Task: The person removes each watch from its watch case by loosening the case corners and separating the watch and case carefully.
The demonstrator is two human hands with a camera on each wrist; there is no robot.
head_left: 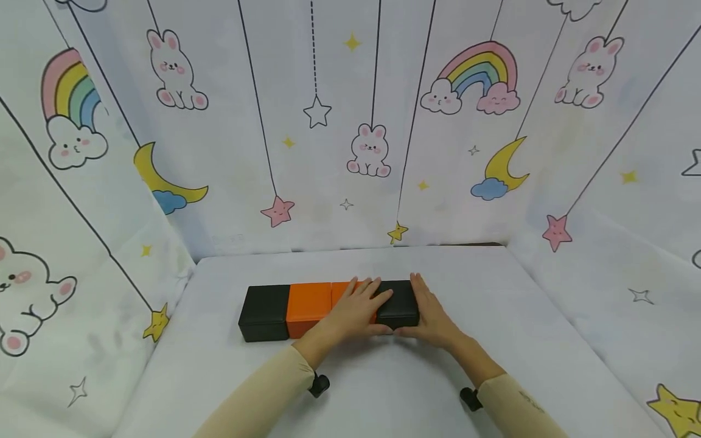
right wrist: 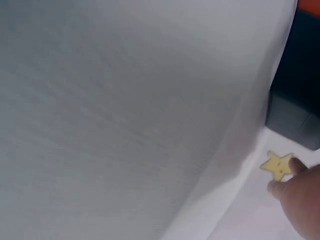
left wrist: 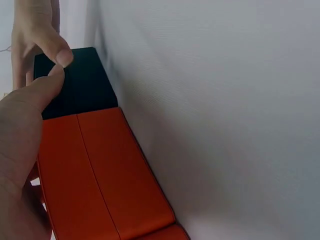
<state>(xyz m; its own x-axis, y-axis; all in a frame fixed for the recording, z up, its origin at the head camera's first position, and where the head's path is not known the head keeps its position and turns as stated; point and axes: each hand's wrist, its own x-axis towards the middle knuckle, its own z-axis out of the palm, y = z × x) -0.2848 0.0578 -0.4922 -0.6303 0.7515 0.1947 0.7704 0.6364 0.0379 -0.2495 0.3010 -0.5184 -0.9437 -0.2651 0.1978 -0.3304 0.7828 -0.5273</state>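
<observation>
Cartoon-printed white cloth [head_left: 339, 85] rose behind the white table [head_left: 175, 365], where we saw four boxes in one touching row: from the left, a black box [head_left: 265, 304], an orange box [head_left: 308, 304], a second orange box [head_left: 338, 291] and an end black box [head_left: 401, 303]. Our left hand [head_left: 353, 311] spread nearly straight fingers over the last two, its thumb in front. Our right hand [head_left: 434, 317] laid extended fingers against the row's right end, thumbs close together.

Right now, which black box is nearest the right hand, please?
The right-end black box, beside the right hand; the left-end black box stands beyond the orange boxes.
</observation>
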